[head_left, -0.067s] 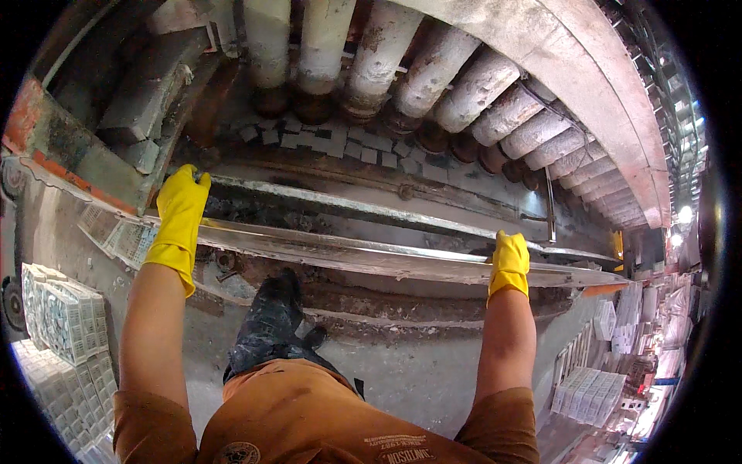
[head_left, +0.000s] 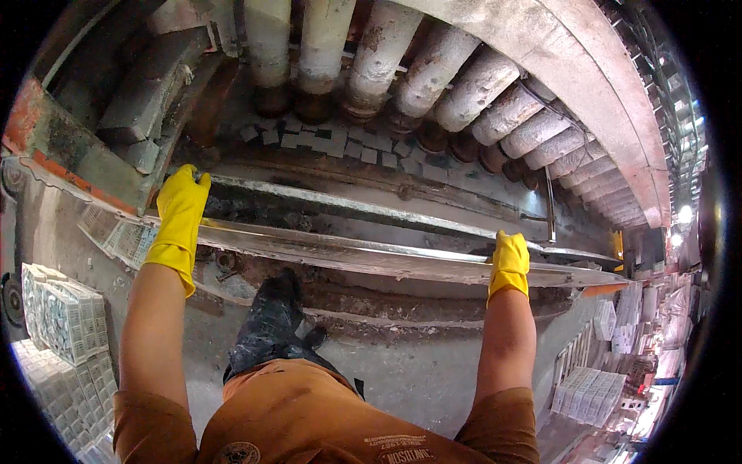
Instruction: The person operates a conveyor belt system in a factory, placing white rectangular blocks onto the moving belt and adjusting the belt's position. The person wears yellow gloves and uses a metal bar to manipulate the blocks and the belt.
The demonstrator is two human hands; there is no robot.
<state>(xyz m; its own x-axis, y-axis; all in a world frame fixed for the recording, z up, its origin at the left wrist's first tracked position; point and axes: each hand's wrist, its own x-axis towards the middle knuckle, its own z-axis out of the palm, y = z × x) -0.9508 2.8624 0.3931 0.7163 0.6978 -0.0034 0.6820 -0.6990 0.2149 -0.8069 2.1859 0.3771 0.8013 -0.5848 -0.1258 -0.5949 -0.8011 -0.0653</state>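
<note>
Nothing visibly shifted, metal rail point(head_left: 371, 259) seemingly under fingers point(head_left: 506, 246)

— What does the person wear on each grip?
— A bright yellow rubber glove on the left grip point(head_left: 180, 220) and on the right grip point(head_left: 510, 264).
— And the rest?
— A short-sleeved orange shirt point(head_left: 309, 417), forearms bare; dark trousers with a black boot point(head_left: 272, 321).

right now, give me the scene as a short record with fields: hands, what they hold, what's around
left hand: yellow glove, gripping the left end of the long metal strip
right hand: yellow glove, gripping the same strip near its right end
strip: lies roughly level, across a dirty trough
above: row of thick worn rollers
below: dark boot on the ledge
sides: stacked white crates left, more lower right
</note>
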